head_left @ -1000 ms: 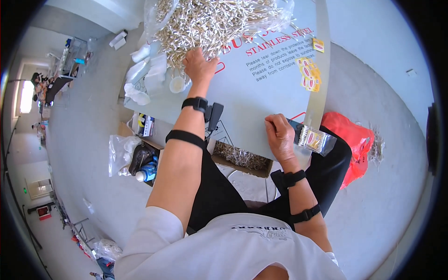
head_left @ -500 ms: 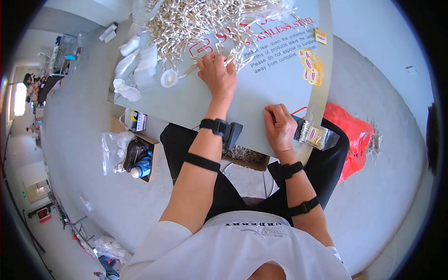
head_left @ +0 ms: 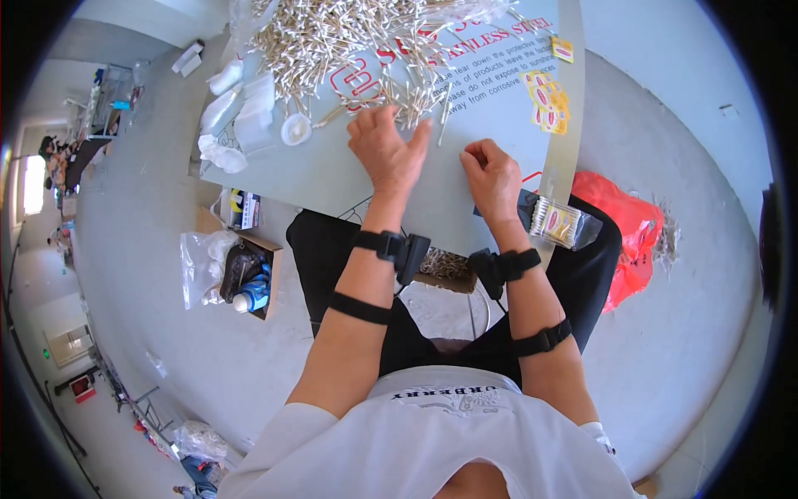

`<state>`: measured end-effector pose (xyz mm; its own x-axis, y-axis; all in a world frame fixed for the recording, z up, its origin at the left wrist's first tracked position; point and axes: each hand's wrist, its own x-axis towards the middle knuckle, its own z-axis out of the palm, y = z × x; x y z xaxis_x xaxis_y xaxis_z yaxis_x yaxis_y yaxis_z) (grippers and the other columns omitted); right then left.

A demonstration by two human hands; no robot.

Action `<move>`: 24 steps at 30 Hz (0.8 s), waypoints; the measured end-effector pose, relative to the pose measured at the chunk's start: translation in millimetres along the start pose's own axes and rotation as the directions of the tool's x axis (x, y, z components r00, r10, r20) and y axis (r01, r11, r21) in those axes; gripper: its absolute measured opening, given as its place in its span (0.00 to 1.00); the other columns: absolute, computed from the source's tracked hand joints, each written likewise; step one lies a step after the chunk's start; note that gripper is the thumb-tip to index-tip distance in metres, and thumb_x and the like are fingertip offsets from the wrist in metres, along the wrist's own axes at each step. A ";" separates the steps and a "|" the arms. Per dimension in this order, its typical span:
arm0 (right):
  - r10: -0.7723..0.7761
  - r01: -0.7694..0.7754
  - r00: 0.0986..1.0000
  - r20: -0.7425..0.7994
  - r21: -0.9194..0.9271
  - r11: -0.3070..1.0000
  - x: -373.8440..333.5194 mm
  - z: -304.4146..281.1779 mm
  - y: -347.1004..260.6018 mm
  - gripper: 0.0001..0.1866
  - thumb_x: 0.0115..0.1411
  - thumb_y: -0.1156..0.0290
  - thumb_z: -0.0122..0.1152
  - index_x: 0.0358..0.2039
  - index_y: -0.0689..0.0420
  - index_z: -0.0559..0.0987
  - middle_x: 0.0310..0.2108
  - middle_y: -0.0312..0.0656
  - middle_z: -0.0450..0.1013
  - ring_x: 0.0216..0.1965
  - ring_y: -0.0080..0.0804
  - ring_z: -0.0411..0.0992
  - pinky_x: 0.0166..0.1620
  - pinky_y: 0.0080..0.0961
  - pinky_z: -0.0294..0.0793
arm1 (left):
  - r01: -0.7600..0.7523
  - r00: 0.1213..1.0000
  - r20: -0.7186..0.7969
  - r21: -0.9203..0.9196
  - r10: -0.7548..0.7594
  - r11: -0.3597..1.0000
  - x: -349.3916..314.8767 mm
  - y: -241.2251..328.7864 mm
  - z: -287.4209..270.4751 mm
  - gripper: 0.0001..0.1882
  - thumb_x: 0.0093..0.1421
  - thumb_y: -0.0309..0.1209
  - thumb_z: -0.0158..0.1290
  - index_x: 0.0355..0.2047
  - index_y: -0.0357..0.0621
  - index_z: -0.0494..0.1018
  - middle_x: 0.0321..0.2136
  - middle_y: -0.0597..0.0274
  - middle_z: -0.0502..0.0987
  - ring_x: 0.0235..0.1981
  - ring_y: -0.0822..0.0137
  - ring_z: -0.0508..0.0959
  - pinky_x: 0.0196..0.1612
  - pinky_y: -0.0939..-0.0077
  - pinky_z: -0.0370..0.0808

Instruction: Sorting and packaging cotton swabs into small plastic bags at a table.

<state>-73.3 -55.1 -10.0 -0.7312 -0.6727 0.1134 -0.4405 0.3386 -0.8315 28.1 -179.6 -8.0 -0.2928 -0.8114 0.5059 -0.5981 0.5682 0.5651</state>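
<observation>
Head view: the left hand (head_left: 389, 154), fingers spread and holding nothing, rests at the near edge of the pile of thin pale sticks (head_left: 349, 41), which lie crisscross with no shared direction. The right hand (head_left: 492, 176) is a closed fist on the grey sheet (head_left: 332, 179); its contents cannot be told. Yellow labels (head_left: 549, 96) lie right of it, and a clear packet of sticks (head_left: 559, 221) lies at the sheet's edge.

Heap of sticks (head_left: 349, 41) on table (head_left: 332, 179) far side, small round lid (head_left: 296, 129) left, packet (head_left: 559, 222) right edge
</observation>
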 end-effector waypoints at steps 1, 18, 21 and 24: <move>0.043 -0.044 0.998 0.038 0.035 0.998 4.5 0.1 -4.6 0.07 0.54 0.71 0.62 0.34 0.56 0.78 0.27 0.43 0.76 0.26 0.43 0.75 0.31 0.35 0.73 | 0.021 0.997 0.078 0.087 -0.027 0.996 3.5 3.7 4.9 0.13 0.48 0.35 0.62 0.34 0.48 0.74 0.39 0.60 0.72 0.47 0.53 0.67 0.48 0.54 0.64; -0.117 0.120 0.991 -0.071 0.043 0.992 -0.6 5.6 0.0 0.10 0.50 0.79 0.60 0.35 0.58 0.77 0.36 0.44 0.72 0.33 0.45 0.74 0.37 0.38 0.75 | -0.150 0.988 0.029 0.015 0.150 0.989 40.8 -20.2 14.9 0.14 0.41 0.22 0.59 0.31 0.49 0.75 0.39 0.61 0.71 0.47 0.53 0.67 0.49 0.56 0.64; -0.195 0.193 0.972 -0.130 -0.029 0.981 2.8 8.0 0.6 0.09 0.49 0.80 0.60 0.34 0.58 0.76 0.38 0.43 0.71 0.37 0.45 0.73 0.39 0.38 0.74 | -0.118 0.990 0.094 0.094 0.109 0.989 43.8 -19.8 16.3 0.13 0.41 0.22 0.59 0.30 0.49 0.75 0.40 0.61 0.70 0.48 0.53 0.66 0.50 0.56 0.64; -0.273 0.262 0.955 -0.112 -0.103 0.960 5.6 10.4 -1.4 0.09 0.48 0.79 0.59 0.33 0.59 0.77 0.39 0.43 0.70 0.41 0.45 0.70 0.44 0.38 0.72 | -0.072 0.997 0.022 0.087 0.071 0.994 51.5 -30.9 16.1 0.11 0.42 0.24 0.60 0.28 0.49 0.76 0.40 0.63 0.70 0.48 0.53 0.65 0.49 0.55 0.64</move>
<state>-71.4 -66.3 -13.9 -0.6369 -0.6612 0.3964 -0.6680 0.2167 -0.7119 19.5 -241.1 -9.9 -0.3505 -0.7718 0.5305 -0.6377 0.6115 0.4684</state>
